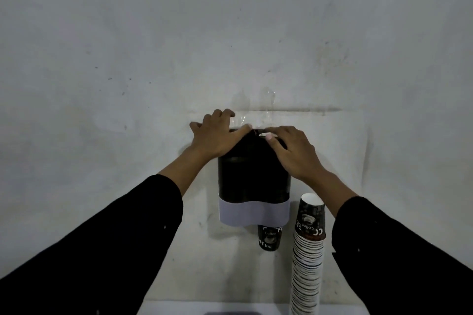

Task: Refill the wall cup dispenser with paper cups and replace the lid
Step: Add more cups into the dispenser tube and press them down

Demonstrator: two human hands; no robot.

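A black cup dispenser (253,181) with a grey lower band hangs on the wall, taped on with clear tape. One coffee-print paper cup (269,238) pokes out of its bottom. My left hand (217,135) lies flat over the dispenser's top left edge, fingers spread against the wall. At the top right, my right hand (294,153) rests on the dispenser, its fingertips at a small white opening. Whether either hand grips the lid is hidden. A tall stack of paper cups (308,258) stands to the right.
The grey wall (230,33) fills the view. Clear tape (268,107) shines just above the dispenser. A pale surface (179,308) shows at the bottom edge, with a dark object's edge (235,313) on it.
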